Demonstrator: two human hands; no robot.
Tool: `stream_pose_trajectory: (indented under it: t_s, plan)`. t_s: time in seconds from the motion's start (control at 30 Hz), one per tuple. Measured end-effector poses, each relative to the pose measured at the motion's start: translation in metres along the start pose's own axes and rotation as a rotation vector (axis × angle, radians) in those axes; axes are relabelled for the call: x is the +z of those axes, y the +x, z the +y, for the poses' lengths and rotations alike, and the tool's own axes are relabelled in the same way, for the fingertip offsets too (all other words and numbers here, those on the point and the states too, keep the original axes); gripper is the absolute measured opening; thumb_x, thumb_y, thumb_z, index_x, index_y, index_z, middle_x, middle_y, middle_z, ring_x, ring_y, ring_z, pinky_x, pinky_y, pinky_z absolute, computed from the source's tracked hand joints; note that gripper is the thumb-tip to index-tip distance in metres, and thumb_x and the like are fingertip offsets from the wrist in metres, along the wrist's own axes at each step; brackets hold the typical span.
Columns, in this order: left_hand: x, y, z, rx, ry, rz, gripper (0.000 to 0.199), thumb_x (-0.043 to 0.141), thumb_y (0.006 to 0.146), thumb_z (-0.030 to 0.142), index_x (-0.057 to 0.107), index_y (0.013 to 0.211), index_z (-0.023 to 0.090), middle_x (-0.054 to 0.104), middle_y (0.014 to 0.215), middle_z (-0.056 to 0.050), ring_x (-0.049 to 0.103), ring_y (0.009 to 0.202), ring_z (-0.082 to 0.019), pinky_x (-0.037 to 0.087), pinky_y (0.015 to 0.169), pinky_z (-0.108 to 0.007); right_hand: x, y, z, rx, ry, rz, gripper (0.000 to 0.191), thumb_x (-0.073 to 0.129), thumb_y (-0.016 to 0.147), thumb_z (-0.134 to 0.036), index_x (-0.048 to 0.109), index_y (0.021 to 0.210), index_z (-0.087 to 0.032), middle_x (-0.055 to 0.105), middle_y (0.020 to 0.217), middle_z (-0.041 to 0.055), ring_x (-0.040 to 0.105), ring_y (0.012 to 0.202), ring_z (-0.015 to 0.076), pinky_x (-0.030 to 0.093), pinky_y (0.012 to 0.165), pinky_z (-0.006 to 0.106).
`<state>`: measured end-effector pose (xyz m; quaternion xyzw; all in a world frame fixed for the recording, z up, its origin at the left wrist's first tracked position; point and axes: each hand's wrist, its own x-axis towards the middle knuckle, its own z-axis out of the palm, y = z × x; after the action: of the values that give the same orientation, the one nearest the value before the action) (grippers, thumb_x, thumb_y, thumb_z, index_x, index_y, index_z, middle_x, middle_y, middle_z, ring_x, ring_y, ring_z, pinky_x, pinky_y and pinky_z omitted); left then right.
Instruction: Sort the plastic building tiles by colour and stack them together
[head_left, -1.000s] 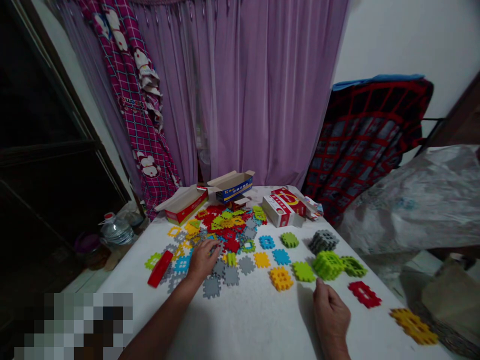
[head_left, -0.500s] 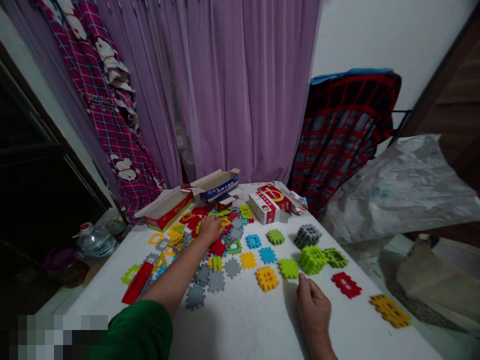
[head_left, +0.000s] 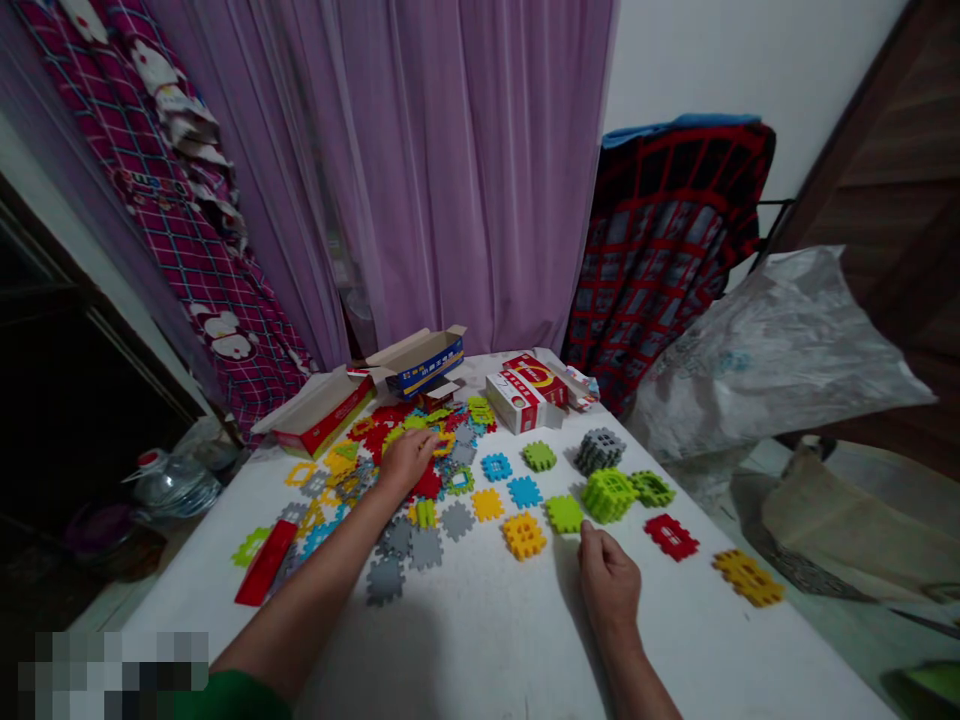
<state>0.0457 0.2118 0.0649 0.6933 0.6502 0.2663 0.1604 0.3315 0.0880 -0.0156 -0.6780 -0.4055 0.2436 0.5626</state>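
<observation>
My left hand (head_left: 409,458) reaches into a pile of coloured plastic interlocking pieces. Its fingers are stretched forward, close to a yellow window piece (head_left: 445,444); whether they touch it is unclear. On the white table my right hand (head_left: 611,578) rests in a closed fist, thumb uppermost, with no piece showing in it. Just ahead of it lie a flat lime-green piece (head_left: 564,514) and a lime-green built block (head_left: 608,495). A yellow piece (head_left: 524,537) is to its left, and a red window piece (head_left: 671,537) to its right.
An open red box (head_left: 324,425) and a blue box (head_left: 427,370) stand behind the pile. A red-and-white box (head_left: 523,402) sits farther right. A grey stack (head_left: 600,450) and yellow pieces (head_left: 748,577) lie on the right. A long red piece (head_left: 266,563) is at the left.
The whole view has shifted slightly, so the table's contents appear a little left and higher. My left hand stays over the pile, its fingers looking closer together. My right fist keeps its place.
</observation>
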Motion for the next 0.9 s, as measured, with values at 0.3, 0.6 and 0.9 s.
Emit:
stream_pose_trajectory:
  t_s: [0.3, 0.6, 0.9]
  plan:
    - [0.043, -0.068, 0.008, -0.281, -0.481, -0.204, 0.048, 0.056, 0.078, 0.062, 0.069, 0.089, 0.017, 0.068, 0.071, -0.001, 0.048, 0.044, -0.008, 0.034, 0.042, -0.020, -0.001, 0.000, -0.003, -0.050, 0.008, 0.001, 0.050, 0.048, 0.078, -0.064, 0.035, 0.051, -0.024, 0.034, 0.048, -0.0050, 0.037, 0.051, 0.0123, 0.031, 0.052, 0.027]
    - [0.049, -0.074, 0.003, -0.294, -0.484, -0.228, 0.038, 0.062, 0.076, 0.050, 0.070, 0.086, 0.015, 0.071, 0.077, -0.002, 0.053, 0.050, -0.008, 0.039, 0.049, -0.020, 0.000, 0.000, -0.004, -0.078, 0.012, 0.004, 0.053, 0.048, 0.079, -0.066, 0.036, 0.051, -0.024, 0.034, 0.047, -0.0051, 0.036, 0.052, 0.0118, 0.031, 0.052, 0.026]
    - [0.038, -0.057, -0.004, -0.131, -0.260, -0.364, 0.035, 0.055, 0.082, 0.037, 0.074, 0.105, 0.019, 0.073, 0.079, 0.001, 0.059, 0.056, -0.012, 0.044, 0.056, -0.023, 0.000, 0.001, -0.003, -0.085, 0.020, -0.011, 0.053, 0.048, 0.080, -0.067, 0.036, 0.051, -0.023, 0.036, 0.048, -0.0049, 0.037, 0.053, 0.0118, 0.032, 0.052, 0.025]
